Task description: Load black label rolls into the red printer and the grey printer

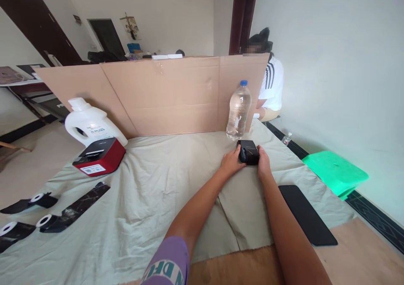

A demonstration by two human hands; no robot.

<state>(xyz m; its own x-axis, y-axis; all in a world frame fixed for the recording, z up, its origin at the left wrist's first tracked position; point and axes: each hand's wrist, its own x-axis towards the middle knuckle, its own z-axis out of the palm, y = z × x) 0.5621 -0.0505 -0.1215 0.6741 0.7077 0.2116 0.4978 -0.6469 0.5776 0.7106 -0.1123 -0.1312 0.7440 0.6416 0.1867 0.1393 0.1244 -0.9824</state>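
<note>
A small black box-shaped device (248, 152), possibly a portable printer, rests on the grey-green cloth (164, 179) right of centre. My left hand (232, 161) is closed against its left side, the thumb and fingers touching the case. On the opposite side my right hand (263, 161) presses its fingers against the edge, so the device sits between both hands. Just behind it a large clear bottle (240, 110) with a blue cap stands upright. To the right of my right forearm lies a flat black tablet-like slab (306, 213).
A cardboard panel (160, 99) stands along the back. At left are a white jug (91, 123), a red-and-black receipt printer (101, 156) and several partly unrolled black rolls (57, 222). Beyond the table's right edge are a green stool (334, 171) and a seated person (273, 81) behind the panel.
</note>
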